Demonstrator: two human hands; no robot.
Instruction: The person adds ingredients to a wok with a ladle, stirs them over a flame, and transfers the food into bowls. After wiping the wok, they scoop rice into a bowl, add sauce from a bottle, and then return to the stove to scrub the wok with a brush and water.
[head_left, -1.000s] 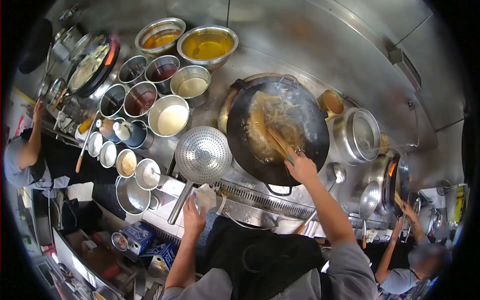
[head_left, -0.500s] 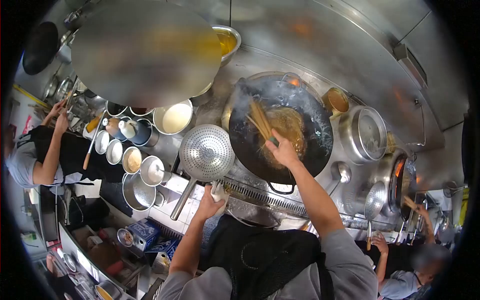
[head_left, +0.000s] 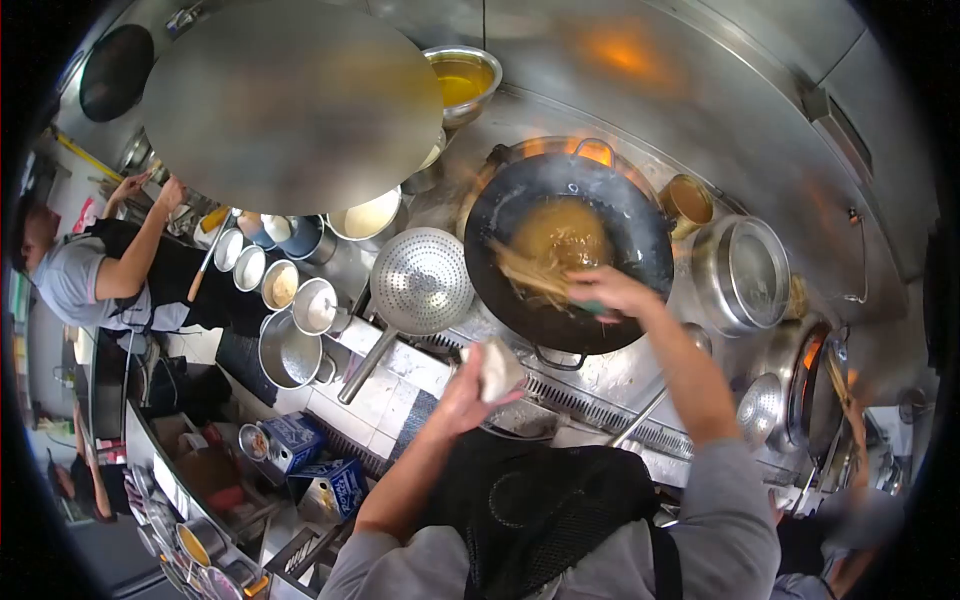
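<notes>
My right hand (head_left: 612,292) is closed around the green-banded handle of a bamboo wok brush (head_left: 530,272). The bristles lie over the left side of a large black wok (head_left: 645,235), at the edge of the brownish liquid (head_left: 563,232) pooled in it. Flames show behind the wok's far rim. My left hand (head_left: 465,398) grips a folded whitish cloth (head_left: 498,370) in front of the wok, apart from its near handle. Left of the wok lies a perforated metal strainer (head_left: 422,280), its long handle pointing toward me.
Pots and small metal cups, including one with pale powder (head_left: 316,306), line the left. A lidded pot (head_left: 752,270), a tin (head_left: 688,205) and a second burner stand right. A ladle handle (head_left: 637,418) crosses the front edge. Co-workers stand at left (head_left: 75,280) and lower right.
My left hand has lifted the cloth up and to the right. My right hand has moved right and the brush now lies flatter and lower in the wok. The flames look larger.
</notes>
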